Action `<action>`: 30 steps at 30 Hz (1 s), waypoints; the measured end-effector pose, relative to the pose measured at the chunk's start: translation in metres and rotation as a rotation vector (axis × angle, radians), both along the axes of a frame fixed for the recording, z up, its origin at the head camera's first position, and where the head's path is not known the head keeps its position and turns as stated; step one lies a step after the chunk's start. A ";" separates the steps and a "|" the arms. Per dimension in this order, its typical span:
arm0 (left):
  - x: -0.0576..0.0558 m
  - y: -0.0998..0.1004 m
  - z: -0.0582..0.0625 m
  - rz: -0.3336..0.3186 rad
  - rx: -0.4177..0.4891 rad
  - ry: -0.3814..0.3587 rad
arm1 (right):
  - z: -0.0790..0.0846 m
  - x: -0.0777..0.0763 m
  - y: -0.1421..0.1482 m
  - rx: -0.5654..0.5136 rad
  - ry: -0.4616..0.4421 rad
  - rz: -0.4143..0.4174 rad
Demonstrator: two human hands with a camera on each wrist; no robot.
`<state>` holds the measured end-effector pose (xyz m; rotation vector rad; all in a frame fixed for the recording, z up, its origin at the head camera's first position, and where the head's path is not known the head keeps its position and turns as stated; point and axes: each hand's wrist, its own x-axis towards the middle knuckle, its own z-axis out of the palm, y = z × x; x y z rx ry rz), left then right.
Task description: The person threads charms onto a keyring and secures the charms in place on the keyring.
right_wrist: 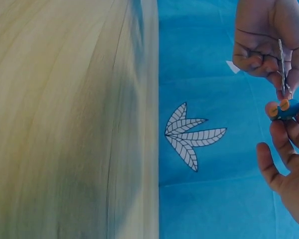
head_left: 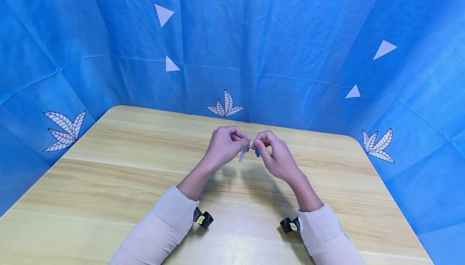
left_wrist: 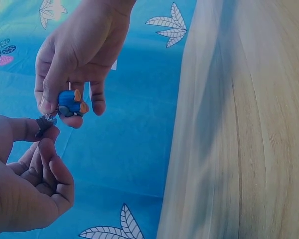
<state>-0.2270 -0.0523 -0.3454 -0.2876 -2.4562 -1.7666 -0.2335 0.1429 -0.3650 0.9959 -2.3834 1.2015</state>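
Above the middle of the table, my left hand and right hand meet almost fingertip to fingertip. Between thumb and forefinger the left hand pinches a silver key, whose blade points down; in the right wrist view the key shows edge-on. My right hand pinches a small blue keychain charm with orange, foot-like ends. A thin metal key ring bridges the two hands, partly hidden by the fingertips. Cannot tell whether the key is threaded on the ring.
The light wooden table spreads beneath both hands. A blue curtain with white leaves and triangles hangs behind and at both sides. Black wrist cameras sit at the cuffs of the pale sleeves.
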 end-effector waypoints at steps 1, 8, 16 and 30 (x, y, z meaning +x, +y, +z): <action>0.000 0.000 0.000 -0.003 0.002 -0.001 | 0.000 0.000 0.000 0.000 0.003 -0.001; 0.000 0.000 0.001 -0.018 0.012 -0.004 | -0.001 -0.001 0.001 -0.003 0.016 0.000; 0.000 0.000 0.001 -0.023 0.013 -0.011 | -0.002 -0.002 0.002 -0.008 0.032 -0.003; -0.002 -0.003 -0.002 -0.041 -0.026 -0.004 | -0.004 -0.005 0.005 0.032 0.028 -0.016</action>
